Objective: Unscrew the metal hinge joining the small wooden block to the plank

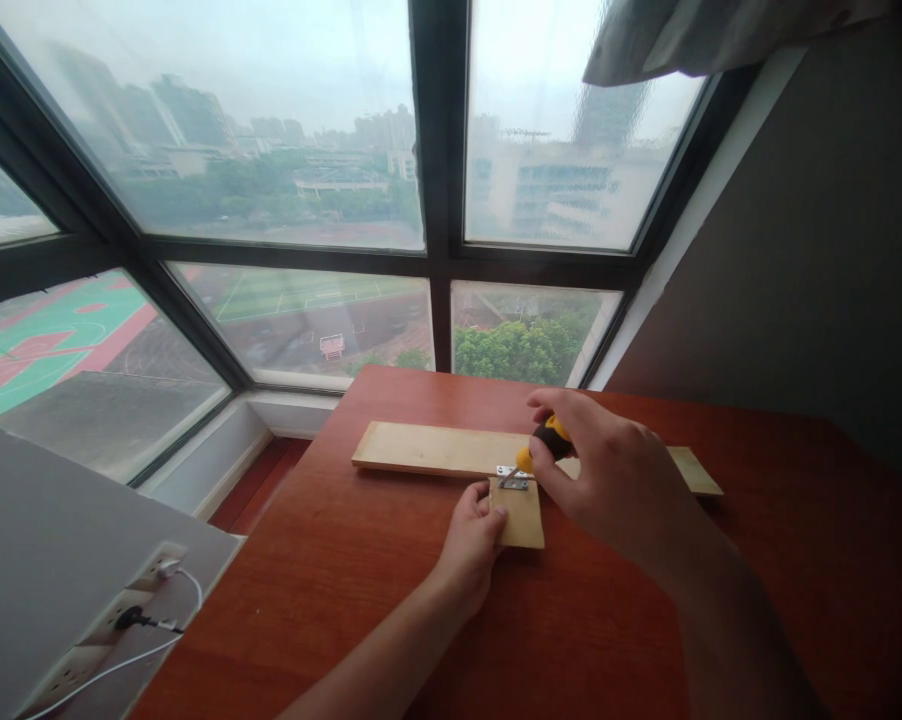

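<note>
Hinge (512, 478), a small metal plate, bridging the seam between a long board (421, 450) and a small block (523, 520); the assembly lies near the far edge of the tabletop (646, 620), roughly midway along it, the board running parallel to that edge.

Head view. The right hand (616, 480) has its fingers curled together around the yellow-and-black handle of a screwdriver (545, 443), whose shaft slants down and to the left onto the hinge; the tip itself is too small to make out. The left hand (470, 545) clamps the block at its left edge, thumb on the top face and the other fingers folded against the side. The block butts against the board's near edge.

Judged step: fastening the hinge, with a screw being turned at the plate while the block is steadied. The next move calls for the tip to sit square in the screw head, downward pressure along the shaft, and a block that does not slide off the seam.

At the lower left, off the tabletop, a power strip (113, 625) carries plugged-in cables. A window (271, 150) stands beyond the far edge.
</note>
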Tool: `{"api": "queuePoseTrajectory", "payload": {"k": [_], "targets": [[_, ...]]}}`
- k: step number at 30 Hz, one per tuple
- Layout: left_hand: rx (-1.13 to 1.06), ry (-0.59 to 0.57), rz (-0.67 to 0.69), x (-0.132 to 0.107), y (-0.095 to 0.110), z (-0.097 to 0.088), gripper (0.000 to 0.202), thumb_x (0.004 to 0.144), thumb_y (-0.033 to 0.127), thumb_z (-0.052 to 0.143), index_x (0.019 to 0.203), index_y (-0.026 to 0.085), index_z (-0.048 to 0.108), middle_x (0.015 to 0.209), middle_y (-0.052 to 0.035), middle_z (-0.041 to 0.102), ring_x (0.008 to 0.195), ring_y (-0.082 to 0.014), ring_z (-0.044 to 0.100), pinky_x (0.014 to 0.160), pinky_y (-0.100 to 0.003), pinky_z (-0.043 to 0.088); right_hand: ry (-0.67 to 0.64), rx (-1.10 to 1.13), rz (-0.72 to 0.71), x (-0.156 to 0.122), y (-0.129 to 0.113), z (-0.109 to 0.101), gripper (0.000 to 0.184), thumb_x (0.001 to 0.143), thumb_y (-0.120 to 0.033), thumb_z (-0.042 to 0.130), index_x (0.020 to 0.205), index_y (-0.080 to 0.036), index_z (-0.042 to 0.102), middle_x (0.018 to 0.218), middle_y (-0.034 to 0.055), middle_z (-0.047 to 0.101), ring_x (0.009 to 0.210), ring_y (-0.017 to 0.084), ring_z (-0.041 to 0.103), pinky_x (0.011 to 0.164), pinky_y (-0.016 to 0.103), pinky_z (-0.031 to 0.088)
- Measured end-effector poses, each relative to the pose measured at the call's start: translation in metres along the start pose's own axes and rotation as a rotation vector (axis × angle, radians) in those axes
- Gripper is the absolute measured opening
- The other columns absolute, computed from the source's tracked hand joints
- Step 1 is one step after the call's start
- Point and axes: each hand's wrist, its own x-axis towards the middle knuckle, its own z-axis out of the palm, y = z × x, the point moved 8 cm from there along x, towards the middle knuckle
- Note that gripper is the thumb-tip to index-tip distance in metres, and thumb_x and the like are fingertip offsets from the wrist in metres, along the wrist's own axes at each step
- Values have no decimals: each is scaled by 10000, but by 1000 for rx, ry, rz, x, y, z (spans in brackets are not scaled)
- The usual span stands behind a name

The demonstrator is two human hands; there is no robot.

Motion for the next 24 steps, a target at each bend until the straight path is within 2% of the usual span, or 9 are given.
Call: {"api": "queuePoseTrajectory", "payload": {"k": [4, 9, 12, 16, 21, 24], "targets": [[2, -4, -1, 1, -1, -1, 435, 681, 196, 720, 1068, 151, 525, 906, -89, 706, 703, -178, 646, 635, -272, 496, -2, 37, -51, -2, -7, -3, 363, 824, -232, 555, 1187, -235, 541, 1135, 24, 681, 975, 229, 657, 741, 333, 484], [26, -5, 1, 0, 0, 0, 407, 718, 165, 666, 1093, 144, 511, 942, -101, 704, 742, -184, 655, 662, -282, 505, 23, -53, 15, 0, -1, -1, 273, 902, -380, 514, 1138, -260, 578, 1091, 9, 705, 868, 238, 683, 657, 345, 471], [17, -7, 2, 0, 1, 0, 410, 718, 159, 666, 1096, 143, 508, 934, -100, 704, 735, -178, 652, 664, -278, 504, 19, -23, 15, -1, 0, -2, 273, 877, -299, 524, 1143, -260, 571, 1090, -2, 703, 866, 225, 682, 677, 343, 473], [11, -17, 0, 0, 0, 1, 433, 711, 193, 698, 1097, 145, 506, 925, -96, 704, 702, -171, 646, 636, -268, 496, -9, 48, -52, -3, -8, -4, 391, 806, -218, 559, 1195, -252, 542, 1154, 8, 678, 980, 219, 657, 728, 326, 477], [12, -7, 0, 0, 1, 1, 433, 710, 184, 686, 1102, 147, 508, 946, -99, 704, 741, -179, 657, 659, -265, 493, 21, -44, 14, -1, 0, -2, 305, 896, -394, 519, 1164, -261, 579, 1063, 15, 715, 878, 250, 683, 650, 342, 463], [5, 0, -5, -1, 1, 1, 436, 701, 182, 688, 1100, 153, 515, 947, -94, 704, 748, -180, 657, 662, -262, 492, 13, -25, 23, 0, 2, 1, 281, 914, -355, 488, 1161, -263, 585, 1053, 13, 721, 854, 243, 689, 677, 350, 472]]}}
